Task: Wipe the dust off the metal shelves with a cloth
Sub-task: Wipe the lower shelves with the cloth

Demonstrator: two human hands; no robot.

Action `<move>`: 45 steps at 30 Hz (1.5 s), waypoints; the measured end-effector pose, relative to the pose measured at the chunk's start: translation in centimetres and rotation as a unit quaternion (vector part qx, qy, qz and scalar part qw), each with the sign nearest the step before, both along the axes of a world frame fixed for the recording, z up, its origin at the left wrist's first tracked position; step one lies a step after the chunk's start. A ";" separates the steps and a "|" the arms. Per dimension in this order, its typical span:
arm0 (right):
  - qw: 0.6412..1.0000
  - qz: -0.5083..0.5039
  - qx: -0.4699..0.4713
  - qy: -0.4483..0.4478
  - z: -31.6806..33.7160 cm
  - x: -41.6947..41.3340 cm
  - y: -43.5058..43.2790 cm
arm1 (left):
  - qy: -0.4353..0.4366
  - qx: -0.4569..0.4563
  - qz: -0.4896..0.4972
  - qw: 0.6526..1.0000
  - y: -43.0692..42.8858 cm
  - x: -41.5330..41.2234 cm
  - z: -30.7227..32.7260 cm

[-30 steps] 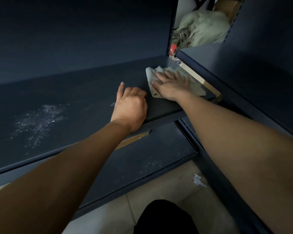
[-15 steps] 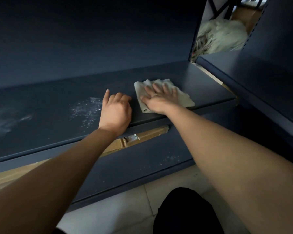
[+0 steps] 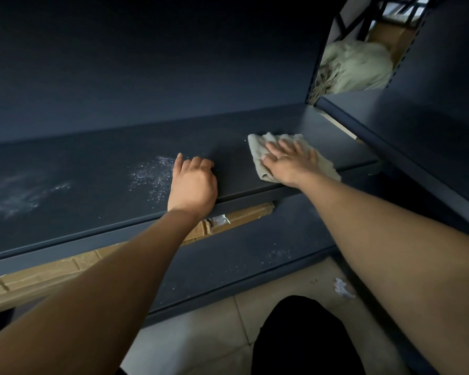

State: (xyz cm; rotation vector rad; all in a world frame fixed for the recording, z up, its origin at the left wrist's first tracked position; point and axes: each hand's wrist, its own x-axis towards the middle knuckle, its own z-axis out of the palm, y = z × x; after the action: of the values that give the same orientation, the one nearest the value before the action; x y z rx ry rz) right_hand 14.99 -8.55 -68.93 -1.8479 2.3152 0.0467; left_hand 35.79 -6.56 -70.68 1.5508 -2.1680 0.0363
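Two dust patches point(image 3: 152, 175) left of the cloth point(image 3: 256, 147) want even pressure from the spread-fingered right hand point(image 3: 287, 165); left hand point(image 3: 192, 186) seemingly curled.

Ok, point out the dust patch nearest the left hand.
The speckled white patch just left of the left hand, on the upper shelf. The smeared patch lies far to the left; the faint patch is on the lower shelf.

Hands: two, left hand point(image 3: 192, 185) and right hand point(image 3: 287, 163). Cloth point(image 3: 257, 147): one. Shelves: three, upper shelf point(image 3: 92, 190), lower shelf point(image 3: 241, 239), side shelf point(image 3: 390, 125). Sack point(image 3: 355, 66): one.
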 end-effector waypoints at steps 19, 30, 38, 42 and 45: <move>0.996 0.090 0.010 0.003 -0.4 12.1 -1.7 | 0.001 -0.023 0.037 0.999 1.1 6.7 0.8; 0.998 0.058 -0.002 -0.010 -0.4 6.2 -3.4 | -0.008 -0.010 -0.018 1.000 0.3 2.2 0.4; 0.998 0.065 -0.024 0.004 -0.8 6.5 -7.6 | 0.048 -0.008 0.015 0.999 -0.4 2.2 -0.4; 0.996 0.084 -0.019 0.000 -0.7 8.3 -8.7 | 0.044 -0.009 0.024 0.999 -0.4 2.2 -0.4; 0.995 0.101 -0.011 -0.003 -0.6 9.4 -8.6 | 0.033 -0.012 0.034 0.999 -0.4 2.0 -0.4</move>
State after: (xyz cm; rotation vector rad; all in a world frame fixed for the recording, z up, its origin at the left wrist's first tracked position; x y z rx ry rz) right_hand 24.42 -17.11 -69.54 -2.0845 2.1241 0.0428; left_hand 37.80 -7.00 -71.05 1.5892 -2.0564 0.0314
